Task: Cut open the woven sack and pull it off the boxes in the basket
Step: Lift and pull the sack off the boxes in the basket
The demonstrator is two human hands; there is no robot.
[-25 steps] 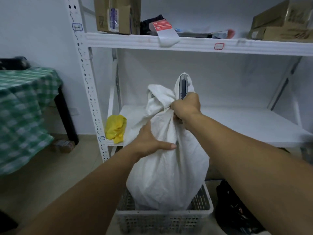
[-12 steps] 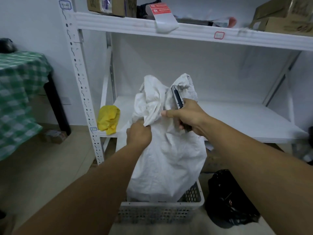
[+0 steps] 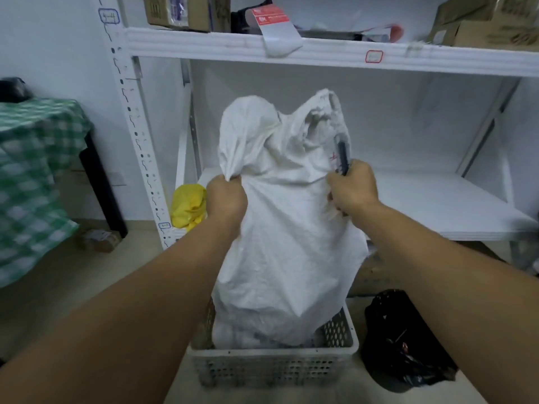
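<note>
A crumpled white woven sack (image 3: 288,228) stands upright in a white perforated plastic basket (image 3: 274,367) on the floor, below both hands. The left hand (image 3: 226,198) is clenched on a bunched fold at the sack's upper left side. The right hand (image 3: 353,189) is closed around a dark utility knife (image 3: 342,157), which points up above its knuckles, and its fingers also pinch the sack's upper right edge. Between the hands the cloth is stretched. Just left of the left hand sits a yellow crumpled bag (image 3: 188,205) on the white metal shelf (image 3: 423,205).
</note>
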